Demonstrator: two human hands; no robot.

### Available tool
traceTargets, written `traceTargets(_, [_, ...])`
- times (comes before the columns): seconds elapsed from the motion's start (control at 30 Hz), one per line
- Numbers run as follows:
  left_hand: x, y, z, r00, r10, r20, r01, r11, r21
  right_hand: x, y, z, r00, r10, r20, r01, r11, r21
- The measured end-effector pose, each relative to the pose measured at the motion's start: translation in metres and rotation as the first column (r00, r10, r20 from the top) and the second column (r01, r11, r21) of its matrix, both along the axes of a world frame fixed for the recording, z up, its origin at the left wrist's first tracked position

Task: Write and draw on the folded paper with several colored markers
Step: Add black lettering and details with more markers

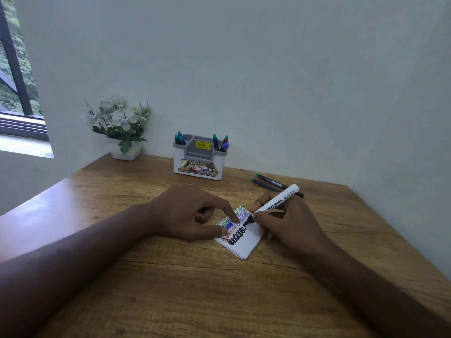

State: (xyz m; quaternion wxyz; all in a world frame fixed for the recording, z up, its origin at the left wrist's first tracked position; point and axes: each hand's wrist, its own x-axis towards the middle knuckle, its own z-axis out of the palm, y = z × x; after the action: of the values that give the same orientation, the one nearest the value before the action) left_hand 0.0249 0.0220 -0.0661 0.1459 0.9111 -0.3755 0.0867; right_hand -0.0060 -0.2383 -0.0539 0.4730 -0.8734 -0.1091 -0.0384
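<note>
Folded paper [240,236] sits mid-desk [170,276], well in front of white organizer [198,158]. My left hand [195,212] pins paper's left edge, index and thumb pressed down, so sheet won't skid. My right hand [285,219] clamped on whiteboard marker [274,203], tip on paper. Paper has green, blue, red squiggle rows, fat black loops lowest. Bottom bit blank, so room left imo.

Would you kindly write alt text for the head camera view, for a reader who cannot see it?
A right hand draws black loops with a whiteboard marker on a small folded paper that the left hand pins to a wooden desk. Behind stand a pen organiser, two loose pens and potted white flowers.
</note>
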Motion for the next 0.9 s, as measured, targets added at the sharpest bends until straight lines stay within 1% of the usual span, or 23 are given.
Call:
traceTargets(0.13, [-0.0005, 0.0003, 0.0006, 1.000, 0.002, -0.005, -0.002, 1.000, 0.002, 0.0021, -0.0005, 0.0003, 1.000, -0.017, 0.004, 0.017, 0.999, -0.035])
traceTargets(0.3, [-0.0005, 0.0002, 0.0002, 1.000, 0.001, -0.006, -0.001, 1.000, 0.004, 0.0011, -0.0010, 0.0012, 1.000, 0.010, -0.011, -0.010, 1.000, 0.021])
traceTargets(0.43, [-0.0009, 0.0005, 0.0002, 1.000, 0.006, 0.008, -0.006, 1.000, 0.009, 0.0017, -0.0011, 0.0014, 1.000, -0.008, -0.006, 0.009, 0.999, 0.049])
traceTargets(0.9, [-0.0008, 0.0009, 0.0003, 1.000, -0.002, 0.010, 0.002, 1.000, 0.002, 0.0032, -0.0027, 0.0022, 1.000, 0.003, 0.008, -0.003, 0.999, 0.052])
